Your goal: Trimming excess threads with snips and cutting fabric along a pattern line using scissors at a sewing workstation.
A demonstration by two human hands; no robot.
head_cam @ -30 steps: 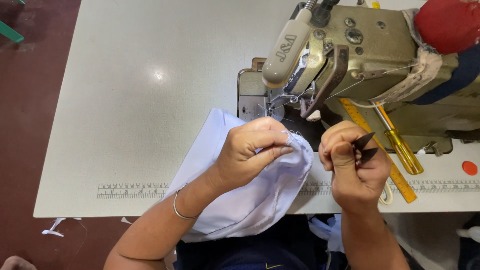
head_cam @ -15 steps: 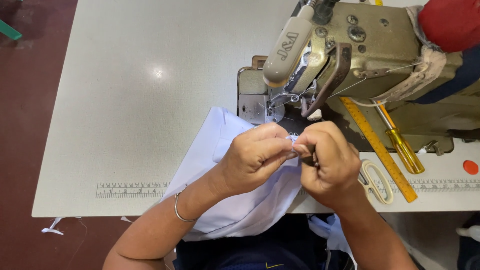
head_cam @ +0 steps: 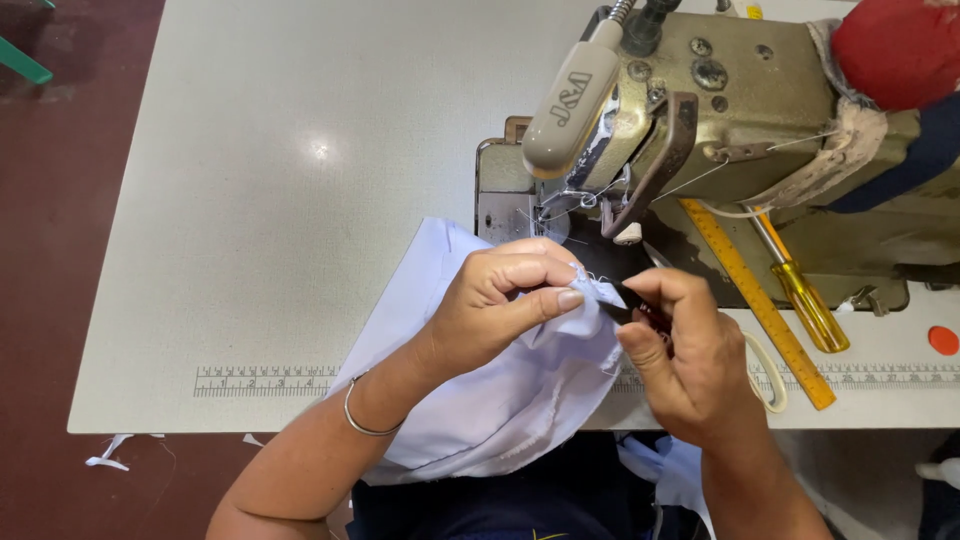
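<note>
Cloth (head_cam: 500, 400), pale lilac-white, lies bunched at the near edge of the table (head_cam: 250, 200), draped over the edge toward the person's lap, just near of the sewing machine (head_cam: 740, 110). Left hand (head_cam: 500, 300) rests on top of the bunch, thumb and forefinger pressed together on a small corner of the cloth, lifted to the right. Right hand (head_cam: 690, 355) sits just right of that corner, fingers curled and pinched around a small dark tool, probably thread snips; its tip meets the held corner. Blades mostly hidden by the fingers, so their opening cannot be told.

Metal bangle (head_cam: 365, 420) on the left wrist. Yellow ruler (head_cam: 755, 300) lies diagonally right of the hands, a yellow-handled screwdriver (head_cam: 805, 300) beside it. A white loop (head_cam: 765, 370) lies partly under the right hand. Red cushion (head_cam: 900, 45) tops the machine at far right. Printed scale (head_cam: 265, 380) runs along the table's near edge.

Judgement: the step looks like trimming at the cloth corner. Doing it well likely means keeping the corner taut between the left fingers, the tool tip close against the seam, and cutting only stray thread, clear of the cloth and fingertips.
</note>
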